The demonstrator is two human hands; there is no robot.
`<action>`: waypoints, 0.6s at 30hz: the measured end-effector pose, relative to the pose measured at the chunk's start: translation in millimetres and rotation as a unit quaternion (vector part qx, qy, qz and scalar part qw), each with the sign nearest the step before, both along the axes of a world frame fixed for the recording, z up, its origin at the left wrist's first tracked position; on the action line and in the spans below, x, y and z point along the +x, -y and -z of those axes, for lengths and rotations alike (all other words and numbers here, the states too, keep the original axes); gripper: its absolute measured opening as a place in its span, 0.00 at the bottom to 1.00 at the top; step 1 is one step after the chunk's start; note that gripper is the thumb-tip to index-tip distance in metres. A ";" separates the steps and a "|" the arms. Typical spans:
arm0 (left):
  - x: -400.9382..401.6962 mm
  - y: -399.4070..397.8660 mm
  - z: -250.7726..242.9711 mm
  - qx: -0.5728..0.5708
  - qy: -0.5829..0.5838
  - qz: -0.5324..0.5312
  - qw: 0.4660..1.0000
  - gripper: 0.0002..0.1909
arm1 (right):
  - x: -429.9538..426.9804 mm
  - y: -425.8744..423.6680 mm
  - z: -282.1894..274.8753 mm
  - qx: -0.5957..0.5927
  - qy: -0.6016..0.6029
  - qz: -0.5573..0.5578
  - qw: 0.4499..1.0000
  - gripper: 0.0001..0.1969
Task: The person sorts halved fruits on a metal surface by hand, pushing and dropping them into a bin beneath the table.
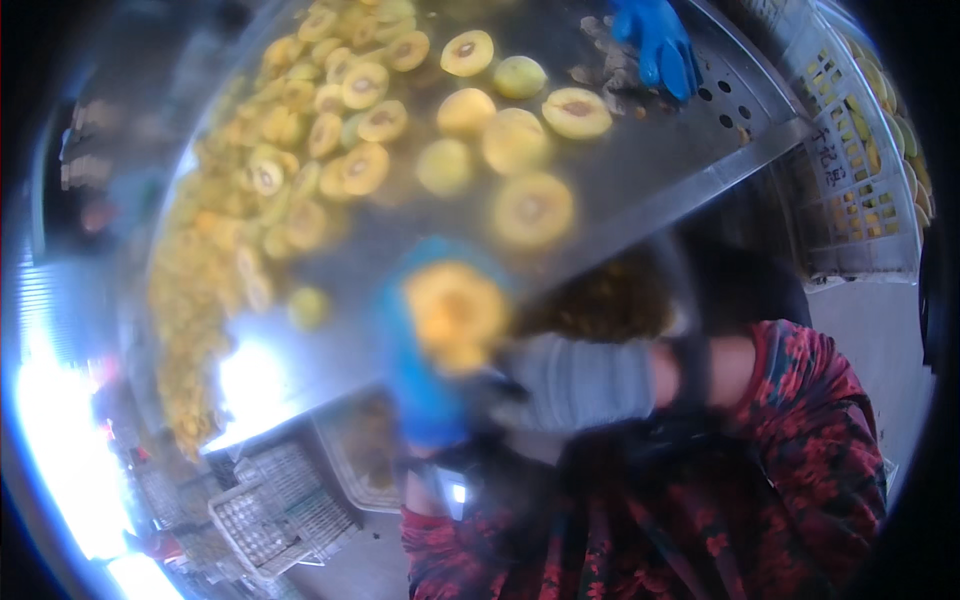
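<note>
My left hand [427, 397], in a blue glove, holds a halved yellow peach [454, 307] with its cut face up, above the near edge of a steel worktable [645, 195]. The middle of this cut face is blurred. My right hand [536, 379] wears a grey knit glove with dark fingers and is close beside the lower side of the peach half. Its fingers are too blurred to tell whether they hold a tool. Several peach halves [533, 208] lie just beyond my hands, some cut face up with the pit showing, others skin up.
A large heap of peach halves [285, 120] covers the table's left side. At the top edge is a blue glove [664, 56], perhaps worn, beside brown scraps [611, 64] and drain holes. A white crate [847, 172] of fruit stands right; a container [600, 304] sits below the edge.
</note>
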State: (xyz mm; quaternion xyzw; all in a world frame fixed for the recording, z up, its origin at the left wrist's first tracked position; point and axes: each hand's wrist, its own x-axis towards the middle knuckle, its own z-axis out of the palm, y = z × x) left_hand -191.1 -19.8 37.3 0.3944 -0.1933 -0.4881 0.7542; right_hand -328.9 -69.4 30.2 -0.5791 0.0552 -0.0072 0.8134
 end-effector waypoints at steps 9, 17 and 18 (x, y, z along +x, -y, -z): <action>56.4 -55.9 -19.5 0.018 0.158 -0.193 0.968 0.28 | -28.7 16.7 98.0 -0.715 -0.166 -0.006 0.679 0.05; 161.4 -181.1 -8.1 0.442 0.659 -0.221 0.567 0.21 | -21.8 13.5 51.1 -0.707 -0.150 -0.040 0.690 0.06; 168.8 -171.4 -8.1 0.440 0.746 -0.209 0.455 0.22 | -19.3 13.3 42.9 -0.686 -0.120 -0.041 0.717 0.06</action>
